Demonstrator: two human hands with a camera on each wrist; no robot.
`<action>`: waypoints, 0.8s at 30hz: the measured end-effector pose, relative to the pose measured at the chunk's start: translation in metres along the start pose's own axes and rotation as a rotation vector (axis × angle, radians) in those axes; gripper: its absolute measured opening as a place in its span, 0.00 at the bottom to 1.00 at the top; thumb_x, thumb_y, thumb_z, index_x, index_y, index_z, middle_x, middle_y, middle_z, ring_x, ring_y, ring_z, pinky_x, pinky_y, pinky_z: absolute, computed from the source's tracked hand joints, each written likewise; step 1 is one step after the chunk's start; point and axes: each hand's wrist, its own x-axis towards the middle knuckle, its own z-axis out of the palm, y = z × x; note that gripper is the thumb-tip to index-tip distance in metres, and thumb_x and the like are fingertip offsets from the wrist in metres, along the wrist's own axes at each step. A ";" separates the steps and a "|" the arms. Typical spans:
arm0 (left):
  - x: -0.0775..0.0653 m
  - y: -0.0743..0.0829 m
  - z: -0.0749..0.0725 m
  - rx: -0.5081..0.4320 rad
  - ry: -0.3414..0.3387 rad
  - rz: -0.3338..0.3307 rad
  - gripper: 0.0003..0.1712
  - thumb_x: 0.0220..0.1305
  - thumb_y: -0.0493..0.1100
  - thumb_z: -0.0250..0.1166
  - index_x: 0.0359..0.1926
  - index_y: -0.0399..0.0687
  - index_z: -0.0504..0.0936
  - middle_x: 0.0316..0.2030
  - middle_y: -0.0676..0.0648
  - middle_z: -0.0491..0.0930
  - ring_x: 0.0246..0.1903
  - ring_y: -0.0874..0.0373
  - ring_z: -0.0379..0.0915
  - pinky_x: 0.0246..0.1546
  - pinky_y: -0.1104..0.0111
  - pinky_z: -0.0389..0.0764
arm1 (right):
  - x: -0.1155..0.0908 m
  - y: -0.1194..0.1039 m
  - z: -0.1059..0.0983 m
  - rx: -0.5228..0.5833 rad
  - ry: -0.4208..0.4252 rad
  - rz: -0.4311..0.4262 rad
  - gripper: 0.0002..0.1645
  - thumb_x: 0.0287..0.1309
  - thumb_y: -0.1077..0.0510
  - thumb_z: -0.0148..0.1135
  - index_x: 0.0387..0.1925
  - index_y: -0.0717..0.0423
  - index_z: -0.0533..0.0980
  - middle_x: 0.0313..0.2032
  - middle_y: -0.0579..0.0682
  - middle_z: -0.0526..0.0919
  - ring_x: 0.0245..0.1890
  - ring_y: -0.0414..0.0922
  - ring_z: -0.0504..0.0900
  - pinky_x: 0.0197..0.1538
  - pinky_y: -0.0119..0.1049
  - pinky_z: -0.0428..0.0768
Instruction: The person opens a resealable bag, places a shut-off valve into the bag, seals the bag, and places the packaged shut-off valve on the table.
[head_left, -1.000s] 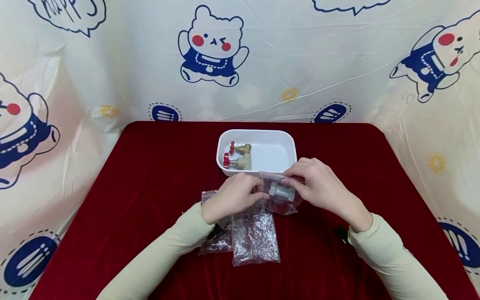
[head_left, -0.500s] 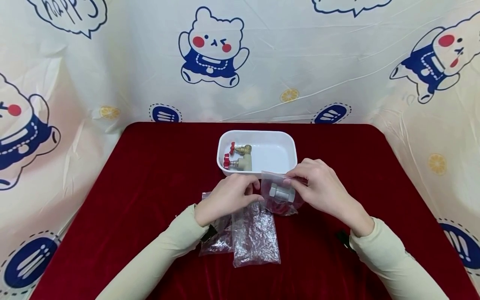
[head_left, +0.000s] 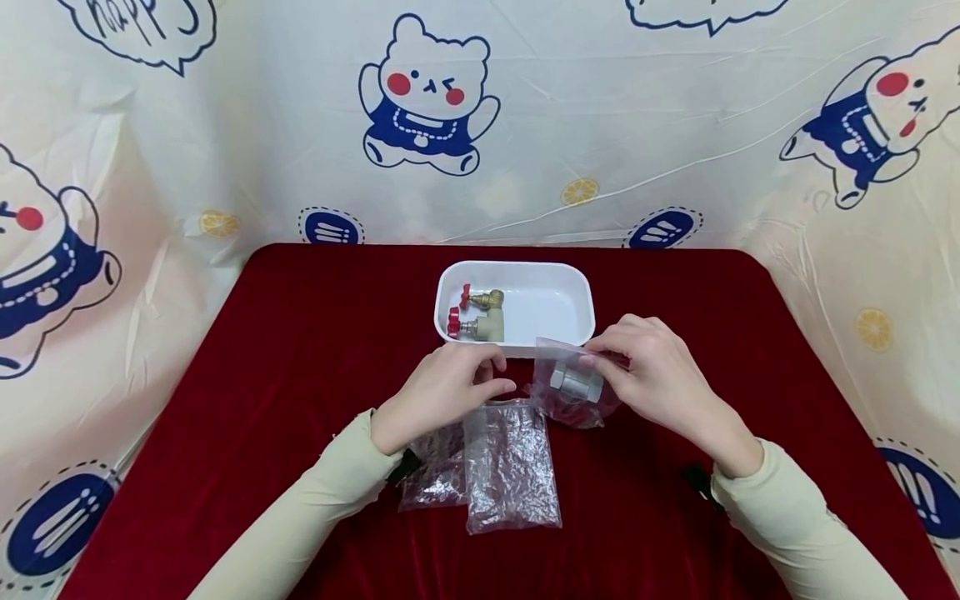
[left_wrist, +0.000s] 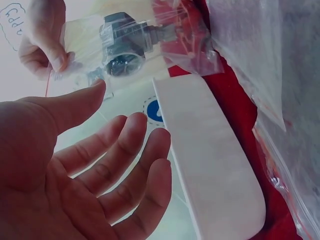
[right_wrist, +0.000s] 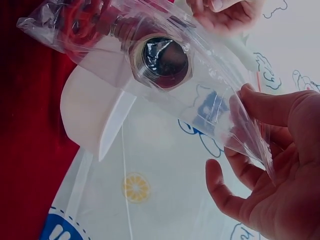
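My right hand pinches the top edge of a clear zip bag between thumb and fingers. A silver gate valve hangs inside the bag, above the table at the front right of the white tray. In the right wrist view its round threaded mouth and red handwheel show through the plastic. My left hand is apart from the bag, to its left, with fingers loosely bent and nothing in them. Its palm and spread fingers fill the left wrist view.
Behind the hands stands the white tray, with a brass valve and a beige valve, both red-handled, on its left side. Two flat plastic bags, one in front and one partly beneath it, lie on the dark red cloth.
My left hand has come away from the bag's left edge and moved left. My right hand has shifted slightly right, carrying the bag with the valve inside.
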 end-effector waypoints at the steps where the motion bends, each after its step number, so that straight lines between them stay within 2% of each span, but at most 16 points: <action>1: 0.000 0.000 -0.001 -0.002 0.001 0.002 0.11 0.69 0.52 0.74 0.42 0.52 0.86 0.24 0.60 0.78 0.21 0.65 0.71 0.24 0.66 0.75 | -0.001 0.001 -0.001 -0.002 0.005 0.003 0.09 0.51 0.66 0.81 0.34 0.54 0.89 0.30 0.42 0.87 0.31 0.38 0.75 0.39 0.39 0.71; 8: -0.003 -0.004 -0.003 -0.019 0.026 0.005 0.09 0.69 0.51 0.74 0.40 0.54 0.86 0.23 0.60 0.78 0.21 0.65 0.71 0.24 0.65 0.75 | -0.003 0.007 -0.010 -0.016 0.016 0.022 0.10 0.51 0.67 0.81 0.34 0.54 0.89 0.30 0.43 0.87 0.31 0.39 0.75 0.39 0.41 0.71; 16: -0.005 -0.009 -0.003 -0.020 0.029 0.006 0.08 0.69 0.51 0.74 0.40 0.54 0.86 0.24 0.61 0.78 0.22 0.65 0.72 0.25 0.65 0.76 | -0.007 0.013 -0.020 -0.028 0.041 0.062 0.11 0.49 0.69 0.81 0.34 0.55 0.89 0.29 0.44 0.87 0.29 0.39 0.73 0.34 0.40 0.70; 24: -0.008 -0.012 -0.005 -0.022 0.037 0.004 0.08 0.69 0.50 0.74 0.41 0.53 0.86 0.23 0.61 0.78 0.20 0.66 0.72 0.25 0.65 0.76 | -0.009 0.020 -0.029 -0.053 0.076 0.106 0.11 0.50 0.70 0.81 0.34 0.54 0.89 0.30 0.44 0.87 0.31 0.39 0.74 0.35 0.38 0.68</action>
